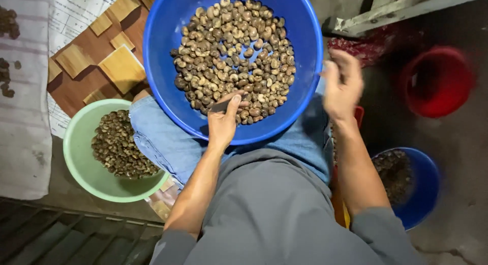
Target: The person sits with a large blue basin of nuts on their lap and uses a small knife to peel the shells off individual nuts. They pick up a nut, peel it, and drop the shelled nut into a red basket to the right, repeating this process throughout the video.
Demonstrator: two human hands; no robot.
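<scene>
Your left hand (pixel 223 123) pinches a small dark blade (pixel 221 106) at the blue bowl's (pixel 162 51) near rim, its long axis running left-right, tip direction unclear. Right hand (pixel 341 84) hovers blurred beyond the right rim; finger state cannot be told. Judging by piles, most nuts (pixel 234 51) remain; some fill the green bowl (pixel 76 158).

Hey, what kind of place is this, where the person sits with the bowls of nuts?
Probably an informal nut-shelling spot on a bare floor, not a kitchen. A large blue plastic basin of brown nuts rests on the person's lap, a pale green plastic bowl of darker ones sits beside it, and the left hand holds a small blade.
</scene>
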